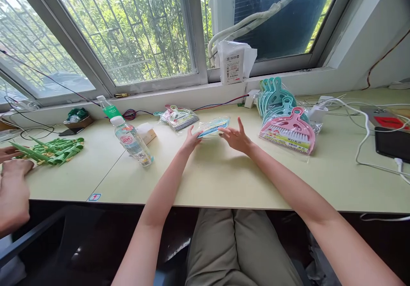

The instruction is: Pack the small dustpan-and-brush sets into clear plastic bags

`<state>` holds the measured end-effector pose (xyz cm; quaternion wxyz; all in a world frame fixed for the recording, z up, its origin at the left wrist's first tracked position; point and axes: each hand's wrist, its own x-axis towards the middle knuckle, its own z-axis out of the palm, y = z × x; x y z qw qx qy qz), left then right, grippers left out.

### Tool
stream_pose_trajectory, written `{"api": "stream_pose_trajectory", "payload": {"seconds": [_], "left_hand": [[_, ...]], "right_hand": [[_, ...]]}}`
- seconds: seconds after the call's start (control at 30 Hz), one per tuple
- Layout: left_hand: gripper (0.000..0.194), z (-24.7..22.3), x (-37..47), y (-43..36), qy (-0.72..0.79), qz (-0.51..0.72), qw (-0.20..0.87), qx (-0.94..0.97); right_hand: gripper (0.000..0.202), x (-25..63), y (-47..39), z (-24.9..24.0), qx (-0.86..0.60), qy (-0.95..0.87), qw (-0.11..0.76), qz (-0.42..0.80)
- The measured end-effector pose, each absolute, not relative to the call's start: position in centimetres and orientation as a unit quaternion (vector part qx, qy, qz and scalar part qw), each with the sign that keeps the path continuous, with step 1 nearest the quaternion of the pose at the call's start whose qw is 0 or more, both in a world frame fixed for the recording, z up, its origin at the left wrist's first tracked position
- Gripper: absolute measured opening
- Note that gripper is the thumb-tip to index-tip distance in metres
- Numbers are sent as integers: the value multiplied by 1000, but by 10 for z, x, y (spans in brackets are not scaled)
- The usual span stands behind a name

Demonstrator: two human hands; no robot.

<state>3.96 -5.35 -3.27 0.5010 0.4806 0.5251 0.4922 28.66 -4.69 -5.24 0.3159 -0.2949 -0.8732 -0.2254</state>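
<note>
My left hand [191, 140] grips the near left end of a clear packet with a blue brush inside [214, 126], held just above the pale green table [224, 179]. My right hand [236, 137] hovers by the packet's right end with its fingers spread, touching or almost touching it. A pink brush-and-dustpan set in plastic wrap [290, 133] lies just right of my right hand. Behind it stands a stack of teal dustpan sets [276, 95]. Another wrapped set [177, 117] lies to the left of the packet.
A water bottle [132, 141] lies tilted at the left, a second bottle [107, 106] behind it. Green plastic pieces [54, 149] and another person's hands [13, 183] are at far left. White cables [361, 123] and a dark phone [392, 143] are at right. A white bag [235, 61] sits on the sill.
</note>
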Motion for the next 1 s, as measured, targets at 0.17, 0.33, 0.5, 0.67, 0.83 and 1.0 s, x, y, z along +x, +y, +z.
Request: {"api": "stream_pose_trajectory", "payload": {"seconds": [0.17,0.33,0.5,0.67,0.83,1.0], "left_hand": [[69,-36,43,-57,491,332,281,754],[58,-54,66,-58,514,242,141,811],[50,-55,55,-53,471,234,3,850],[30,-59,45,-46,385,281,-76,876],[25,-57,46,-52,395,252,-94,879],[26,-50,50,-59,420,241,-44,874]], "right_hand": [[29,304,-37,-39,-326,-848,321,-266],[33,297,-38,-51,-268,-896,241,-260],[33,286,-36,-60,-321,-877,321,-155],[30,296,-36,-58,-386,-848,351,-92],[44,302,-33,-61,-347,-882,305,-93],[39,306,-25,-63,-333,-904,269,25]]}}
